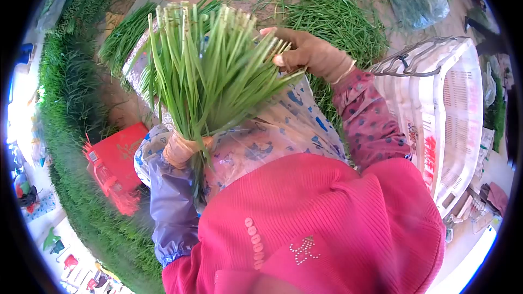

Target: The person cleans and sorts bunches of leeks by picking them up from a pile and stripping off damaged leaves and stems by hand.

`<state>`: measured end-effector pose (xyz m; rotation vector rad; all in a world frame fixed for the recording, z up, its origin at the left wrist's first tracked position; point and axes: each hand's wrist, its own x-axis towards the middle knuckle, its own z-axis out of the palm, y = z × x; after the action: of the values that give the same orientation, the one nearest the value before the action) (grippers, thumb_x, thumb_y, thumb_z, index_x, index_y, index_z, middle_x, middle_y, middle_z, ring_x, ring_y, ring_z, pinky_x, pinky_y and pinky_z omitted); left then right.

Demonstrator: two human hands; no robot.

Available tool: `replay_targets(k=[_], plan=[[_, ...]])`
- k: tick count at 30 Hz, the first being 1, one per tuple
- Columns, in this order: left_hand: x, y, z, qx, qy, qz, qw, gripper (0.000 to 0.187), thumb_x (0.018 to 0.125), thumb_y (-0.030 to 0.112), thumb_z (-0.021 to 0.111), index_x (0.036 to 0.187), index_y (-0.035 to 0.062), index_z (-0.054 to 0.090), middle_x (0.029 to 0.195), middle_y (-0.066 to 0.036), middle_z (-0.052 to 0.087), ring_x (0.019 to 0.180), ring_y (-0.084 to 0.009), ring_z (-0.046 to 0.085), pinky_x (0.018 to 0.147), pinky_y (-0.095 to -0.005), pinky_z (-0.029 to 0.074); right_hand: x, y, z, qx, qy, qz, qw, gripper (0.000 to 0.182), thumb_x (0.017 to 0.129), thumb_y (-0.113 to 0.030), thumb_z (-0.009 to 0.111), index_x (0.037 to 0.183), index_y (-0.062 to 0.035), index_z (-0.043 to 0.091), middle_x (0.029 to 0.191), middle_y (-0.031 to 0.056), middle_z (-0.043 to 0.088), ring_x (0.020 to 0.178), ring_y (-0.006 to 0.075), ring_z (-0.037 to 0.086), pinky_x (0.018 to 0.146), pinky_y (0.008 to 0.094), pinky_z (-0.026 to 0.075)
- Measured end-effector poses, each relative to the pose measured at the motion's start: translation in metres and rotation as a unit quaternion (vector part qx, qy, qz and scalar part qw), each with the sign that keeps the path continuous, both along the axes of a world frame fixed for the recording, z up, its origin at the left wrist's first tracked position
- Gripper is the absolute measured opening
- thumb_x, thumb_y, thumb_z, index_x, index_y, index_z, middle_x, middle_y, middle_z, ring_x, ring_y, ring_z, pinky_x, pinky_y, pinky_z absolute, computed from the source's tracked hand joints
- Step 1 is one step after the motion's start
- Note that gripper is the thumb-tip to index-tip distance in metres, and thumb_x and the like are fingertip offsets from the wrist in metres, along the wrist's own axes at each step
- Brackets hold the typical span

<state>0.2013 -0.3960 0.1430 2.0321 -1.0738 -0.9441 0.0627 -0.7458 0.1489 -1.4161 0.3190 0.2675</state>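
Observation:
A thick bunch of garlic chives (201,71) fans out over my lap, pale cut ends pointing up and away from me. My left hand (182,149) is closed round its narrow lower part, and some leaf tips hang below the fist. At the right edge of the fan, my right hand (308,51) has its thumb and fingers closed on a few stalk ends. Under the bunch, a clear plastic sheet (283,120) covers my patterned trousers.
Loose chives (338,22) lie heaped on the floor ahead, with another pile (122,43) at the left. A long bank of greens (81,158) runs down the left side, beside a red bag (117,158). A white plastic crate (444,109) stands on the right, below a plastic bag (417,2).

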Motion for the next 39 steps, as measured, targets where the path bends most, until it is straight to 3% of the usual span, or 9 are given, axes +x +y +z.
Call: replay_targets(k=[7,10,14,16,20,24,26,32,39], plan=[[-0.005,0.007,-0.005,-0.05,0.028,0.121,0.991,0.007,0.066,-0.004,0.063,0.064,0.0014,0.058,0.06,-0.002,0.055,0.051,-0.014,0.049,0.045,-0.033,0.037,-0.018,-0.029,-0.069,0.147,-0.054,-0.399,0.904,0.046,0.086,-0.007,0.064,0.129,-0.0004,0.051,0.085,0.0021,0.058,0.068,0.0089,0.05,0.06,0.0211,0.042],[-0.001,0.012,-0.012,-0.063,0.032,0.128,0.989,0.007,0.06,0.001,0.066,0.065,0.0024,0.062,0.061,-0.004,0.057,0.052,-0.0204,0.054,0.048,-0.0345,0.043,-0.029,-0.053,-0.062,0.012,-0.069,-0.436,0.897,0.036,0.092,-0.009,0.059,0.127,-0.0026,0.054,0.091,0.0027,0.06,0.072,0.0091,0.054,0.063,0.0208,0.046],[0.002,0.012,0.005,-0.026,-0.193,-0.032,0.98,0.009,0.063,0.003,0.069,0.071,0.0023,0.066,0.063,-0.005,0.059,0.055,-0.0207,0.057,0.05,-0.0331,0.045,-0.025,-0.039,-0.006,-0.051,-0.023,-0.409,0.911,0.03,0.096,-0.011,0.054,0.125,-0.0039,0.056,0.097,0.0031,0.062,0.078,0.0082,0.058,0.068,0.0231,0.051],[-0.004,0.005,0.011,0.046,0.06,0.103,0.992,0.011,0.066,0.005,0.073,0.076,0.0024,0.069,0.068,-0.005,0.063,0.059,-0.0198,0.06,0.054,-0.0313,0.048,-0.023,-0.035,0.005,-0.015,-0.083,-0.383,0.92,0.025,0.093,-0.01,0.059,0.117,-0.0014,0.06,0.09,0.004,0.064,0.073,0.0095,0.062,0.068,0.024,0.055],[0.005,-0.016,-0.013,-0.14,0.092,0.033,0.985,0.038,0.07,0.001,0.073,0.107,0.0006,0.066,0.087,-0.006,0.067,0.075,-0.0179,0.063,0.065,-0.0317,0.052,-0.015,-0.032,-0.011,-0.019,-0.007,-0.333,0.943,0.024,0.095,-0.012,0.056,0.117,-0.002,0.061,0.095,0.0026,0.064,0.078,0.0086,0.061,0.071,0.0224,0.054],[0.001,-0.004,-0.038,-0.048,0.275,0.102,0.955,0.053,0.068,-0.003,0.07,0.119,-0.0003,0.058,0.095,-0.008,0.066,0.078,-0.0168,0.061,0.066,-0.0308,0.051,-0.019,-0.03,-0.003,-0.001,-0.022,-0.362,0.932,0.026,0.095,-0.012,0.055,0.119,-0.0015,0.059,0.101,0.0036,0.064,0.084,0.0099,0.062,0.073,0.0235,0.054],[0.004,0.003,-0.052,-0.049,0.485,0.174,0.856,0.058,0.067,-0.006,0.069,0.123,0.0002,0.055,0.096,-0.007,0.065,0.077,-0.0165,0.06,0.062,-0.0306,0.049,-0.018,-0.034,-0.002,0.005,-0.036,-0.338,0.94,0.031,0.095,-0.013,0.055,0.124,-0.0014,0.056,0.107,0.0045,0.063,0.089,0.01,0.062,0.076,0.0238,0.054],[0.002,-0.017,-0.009,-0.041,0.363,0.106,0.925,0.064,0.066,-0.011,0.069,0.127,-0.0005,0.051,0.11,-0.009,0.063,0.094,-0.0201,0.062,0.068,-0.0315,0.052,0.01,-0.02,0.028,-0.097,-0.16,-0.17,0.968,0.053,0.093,-0.013,0.056,0.143,-0.0038,0.041,0.132,0.0134,0.054,0.114,0.0198,0.055,0.089,0.0298,0.049],[-0.007,-0.016,-0.027,-0.114,0.224,0.132,0.959,0.038,0.066,-0.003,0.071,0.103,-0.0002,0.061,0.081,-0.006,0.062,0.066,-0.0155,0.057,0.055,-0.03,0.044,0.027,-0.001,0.011,-0.011,-0.079,-0.204,0.976,0.046,0.085,-0.019,0.069,0.126,-0.0044,0.056,0.082,-0.0015,0.06,0.07,0.0059,0.051,0.062,0.0225,0.042]])
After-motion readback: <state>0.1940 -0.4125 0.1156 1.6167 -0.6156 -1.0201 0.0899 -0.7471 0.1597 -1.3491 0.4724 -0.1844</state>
